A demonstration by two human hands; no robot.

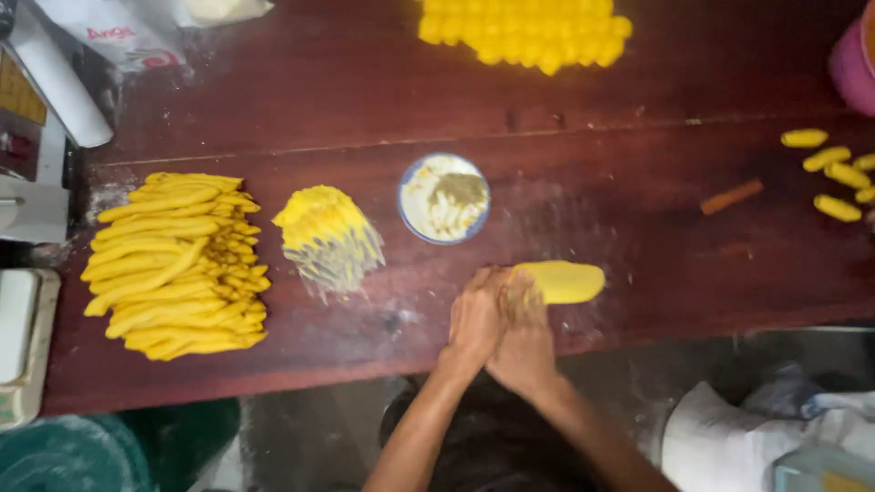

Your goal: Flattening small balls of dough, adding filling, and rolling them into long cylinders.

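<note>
A thick yellow dough piece (pixel 567 281) lies on the dark red wooden table (pixel 638 246) near its front edge. My left hand (pixel 474 317) and my right hand (pixel 527 339) are side by side, pressed together on the dough's left end. The fingers curl over the dough and hide that end. Just beyond the hands stands a blue-rimmed bowl (pixel 444 197) of whitish flour with a darker patch in it.
A big pile of long yellow dough strips (pixel 173 264) sits at the left, with a yellow mound on clear plastic (pixel 324 228) beside it. Rows of yellow balls (pixel 529 32) lie at the far edge. Small yellow rolls (pixel 834 178) and an orange stick (pixel 732 196) lie at the right.
</note>
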